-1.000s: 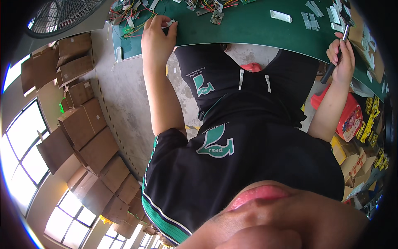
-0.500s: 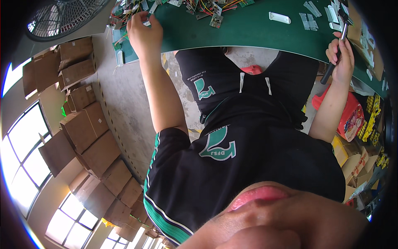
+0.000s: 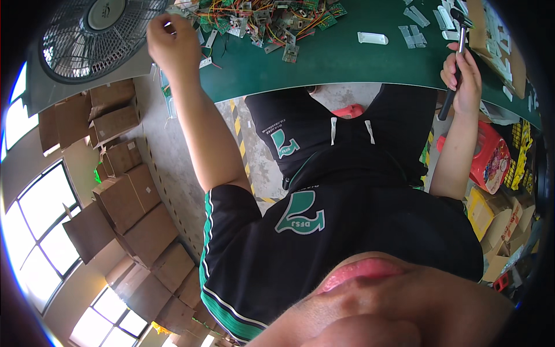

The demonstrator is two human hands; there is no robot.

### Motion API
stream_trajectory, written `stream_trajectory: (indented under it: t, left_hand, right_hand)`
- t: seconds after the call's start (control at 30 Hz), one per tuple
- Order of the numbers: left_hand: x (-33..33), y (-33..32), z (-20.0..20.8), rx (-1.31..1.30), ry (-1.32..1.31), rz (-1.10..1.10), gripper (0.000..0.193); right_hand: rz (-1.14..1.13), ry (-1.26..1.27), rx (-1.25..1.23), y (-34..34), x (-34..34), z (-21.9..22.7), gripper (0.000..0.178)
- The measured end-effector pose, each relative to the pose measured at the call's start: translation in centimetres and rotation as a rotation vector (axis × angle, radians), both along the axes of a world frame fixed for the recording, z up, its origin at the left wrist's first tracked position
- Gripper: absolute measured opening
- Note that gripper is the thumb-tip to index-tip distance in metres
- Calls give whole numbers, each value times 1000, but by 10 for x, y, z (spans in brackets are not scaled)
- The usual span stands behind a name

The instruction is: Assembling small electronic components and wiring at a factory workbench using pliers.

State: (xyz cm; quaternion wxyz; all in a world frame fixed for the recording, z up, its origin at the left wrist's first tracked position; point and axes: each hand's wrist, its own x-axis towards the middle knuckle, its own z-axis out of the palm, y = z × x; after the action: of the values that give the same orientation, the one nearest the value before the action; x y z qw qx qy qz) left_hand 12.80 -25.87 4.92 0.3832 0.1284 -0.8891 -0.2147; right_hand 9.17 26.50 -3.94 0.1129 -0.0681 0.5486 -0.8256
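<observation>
My right hand [image 3: 463, 80] is wrapped round the dark handle of a small hammer [image 3: 461, 47]. The hammer stands nearly upright in the picture, its metal head over the right part of the green tabletop [image 3: 347, 65]. At the table's left end, my left hand [image 3: 174, 45] is raised with its fingers curled together. Whatever is between those fingertips, if anything, is hidden. To the right of the left hand lies a heap of small circuit boards with red and yellow wires [image 3: 272, 23]. A white plastic casing [image 3: 373, 38] lies by itself in mid-table.
Clear plastic strips [image 3: 411, 36] lie left of the hammer head. Beside the hammer, a cardboard box [image 3: 477, 34] holds white plastic pieces. A fan [image 3: 87, 43] stands past the table's left end. Stacked cartons [image 3: 133, 199] line the left side; a red container [image 3: 488, 156] is below right.
My left hand has moved left, away from the wires and towards the fan. The whole view has shifted, bringing more of the board heap into sight. The right hand keeps its grip on the hammer.
</observation>
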Motion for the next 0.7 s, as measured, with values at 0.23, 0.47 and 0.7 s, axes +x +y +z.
stream_trajectory:
  t: [0.23, 0.47, 0.7]
  left_hand:
    - [-4, 21, 97, 105, 495, -173, 8]
    - [0, 12, 101, 1073, 489, -800, 10]
    - [-18, 23, 122, 862, 204, -864, 17]
  right_hand:
    - [-40, -14, 13, -4, 5, 6, 30]
    - [-23, -5, -3, -4, 5, 4, 30]
    - [-14, 11, -1, -8, 2, 7, 30]
